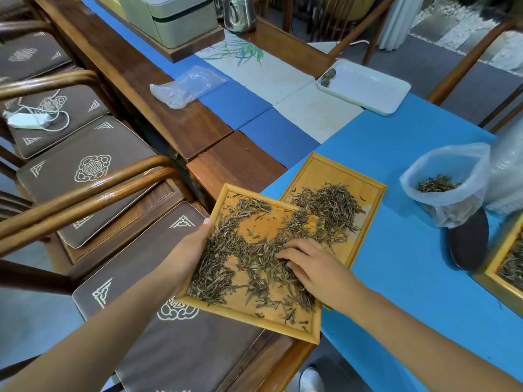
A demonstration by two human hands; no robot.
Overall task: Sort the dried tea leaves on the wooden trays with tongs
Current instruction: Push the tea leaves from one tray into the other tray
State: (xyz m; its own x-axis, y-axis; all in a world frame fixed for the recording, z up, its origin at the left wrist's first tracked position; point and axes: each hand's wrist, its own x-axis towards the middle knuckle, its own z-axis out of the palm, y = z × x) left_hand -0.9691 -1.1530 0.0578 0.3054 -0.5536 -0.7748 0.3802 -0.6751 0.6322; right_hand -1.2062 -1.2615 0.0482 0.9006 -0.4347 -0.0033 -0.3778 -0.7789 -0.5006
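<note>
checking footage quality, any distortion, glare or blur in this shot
Head view: wide-angle bending curves the table edge and chairs; soft glare on the steel kettle; right border smeared; tea leaves near both hands sharp, evenly lit.

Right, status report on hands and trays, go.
Left hand grips near tray by its edge. Right hand open, fingers spread on tea leaves. Near tray overlaps second tray. No tongs visible.

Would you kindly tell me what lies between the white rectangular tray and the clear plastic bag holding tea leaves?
In the head view, only bare blue tablecloth separates the white tray from the bag.
</note>
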